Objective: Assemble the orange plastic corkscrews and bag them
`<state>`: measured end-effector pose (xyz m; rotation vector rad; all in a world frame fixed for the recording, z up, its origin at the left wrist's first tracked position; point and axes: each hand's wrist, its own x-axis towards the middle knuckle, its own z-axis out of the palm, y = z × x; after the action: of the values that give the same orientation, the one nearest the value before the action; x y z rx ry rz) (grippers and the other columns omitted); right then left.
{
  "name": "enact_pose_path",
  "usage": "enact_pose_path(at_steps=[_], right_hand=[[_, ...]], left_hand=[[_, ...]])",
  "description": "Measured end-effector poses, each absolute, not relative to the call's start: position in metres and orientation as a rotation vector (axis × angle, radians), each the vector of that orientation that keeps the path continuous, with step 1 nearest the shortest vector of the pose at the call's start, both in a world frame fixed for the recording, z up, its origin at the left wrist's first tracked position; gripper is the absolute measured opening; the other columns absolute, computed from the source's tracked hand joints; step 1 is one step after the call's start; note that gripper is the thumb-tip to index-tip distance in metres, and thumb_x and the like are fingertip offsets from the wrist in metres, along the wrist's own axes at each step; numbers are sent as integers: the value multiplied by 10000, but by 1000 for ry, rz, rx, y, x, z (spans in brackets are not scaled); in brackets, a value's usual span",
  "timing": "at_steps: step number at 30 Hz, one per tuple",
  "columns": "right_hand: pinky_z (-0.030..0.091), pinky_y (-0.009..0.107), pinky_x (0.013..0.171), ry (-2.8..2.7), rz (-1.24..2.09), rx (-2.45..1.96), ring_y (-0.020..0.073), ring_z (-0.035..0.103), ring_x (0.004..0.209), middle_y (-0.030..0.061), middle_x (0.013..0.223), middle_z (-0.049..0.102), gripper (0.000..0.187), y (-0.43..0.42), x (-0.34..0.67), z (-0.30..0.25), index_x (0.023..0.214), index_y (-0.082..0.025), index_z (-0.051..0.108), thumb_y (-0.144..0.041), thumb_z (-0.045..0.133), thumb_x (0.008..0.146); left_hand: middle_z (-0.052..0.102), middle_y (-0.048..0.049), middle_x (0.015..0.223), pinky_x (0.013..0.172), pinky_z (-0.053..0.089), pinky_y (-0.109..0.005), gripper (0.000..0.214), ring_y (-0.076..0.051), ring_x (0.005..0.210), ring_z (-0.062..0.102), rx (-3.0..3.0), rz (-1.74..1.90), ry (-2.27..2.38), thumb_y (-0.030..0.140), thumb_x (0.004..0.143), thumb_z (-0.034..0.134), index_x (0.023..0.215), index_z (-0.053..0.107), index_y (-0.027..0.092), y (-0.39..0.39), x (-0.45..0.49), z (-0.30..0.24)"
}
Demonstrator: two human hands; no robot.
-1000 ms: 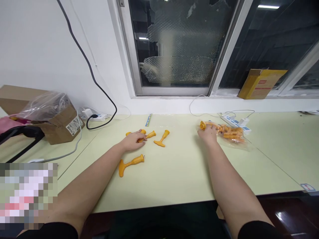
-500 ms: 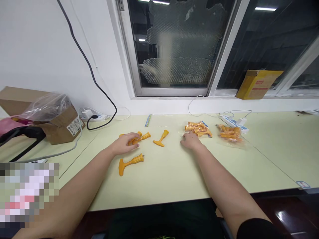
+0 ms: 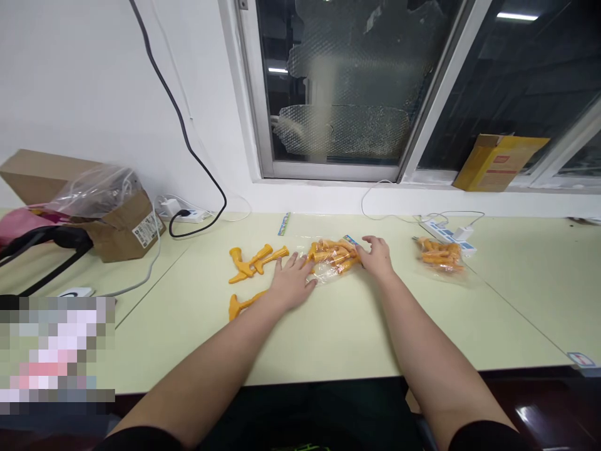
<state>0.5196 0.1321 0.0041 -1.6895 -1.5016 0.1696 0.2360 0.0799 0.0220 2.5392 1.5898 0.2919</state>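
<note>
My left hand (image 3: 293,282) lies palm down with fingers spread, its fingertips on the left edge of a clear plastic bag (image 3: 323,270). Inside the bag are several orange T-shaped plastic handles (image 3: 328,252). At the bag's right end is my right hand (image 3: 378,258), thumb and forefinger apart and touching the bag by its printed blue card (image 3: 350,240). Several loose orange T-handles (image 3: 256,262) lie in a cluster left of my left hand. Another loose T-handle (image 3: 244,303) lies nearer me, its right end hidden by my left hand and wrist.
A second bag of orange handles (image 3: 440,255) lies to the right, beside a power strip (image 3: 448,235). Behind are a small printed strip (image 3: 284,224) and a black cable (image 3: 206,164). An opened cardboard box (image 3: 119,235) stands at left, a yellow box (image 3: 500,164) on the windowsill.
The bag of handles has moved left along with my right hand. My left hand has left the loose handles and come right to the bag. The single handle between them no longer shows separately.
</note>
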Motion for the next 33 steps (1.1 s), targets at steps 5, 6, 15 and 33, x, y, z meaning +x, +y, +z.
enact_pose_path(at_steps=[5,6,15,33], right_hand=[[486,379,986,-1474,544,-1991,312,645,1194,176,1289,678,685,142,533,-10,1382,-138,573,-589,617,869],[487,376,970,-1474,560,-2011,317,651,1189,176,1276,688,692,144,531,-11,1371,-135,580,-600,623,861],[412,253,523,-1288,919,-1758,164,590,587,9,669,651,309,142,531,-2,792,-195,628,-424,785,657],[416,226,527,-1045,1246,-1046,107,534,555,-46,691,624,433,116,517,40,804,-213,599,-462,901,619]], left_hand=[[477,-65,1598,1239,35,-704,489,-324,1482,412,2590,275,1477,488,1020,368,1461,507,329,90,205,18],[504,-63,1576,1246,46,-692,471,-314,1459,445,2600,280,1458,470,1019,377,1441,523,323,92,198,20],[730,-54,1157,1214,232,-632,275,-310,1150,643,2508,385,1616,491,928,524,1007,667,270,109,183,32],[674,-135,1139,1075,331,-745,180,-427,1223,508,2230,365,2148,391,808,597,858,694,249,110,148,46]])
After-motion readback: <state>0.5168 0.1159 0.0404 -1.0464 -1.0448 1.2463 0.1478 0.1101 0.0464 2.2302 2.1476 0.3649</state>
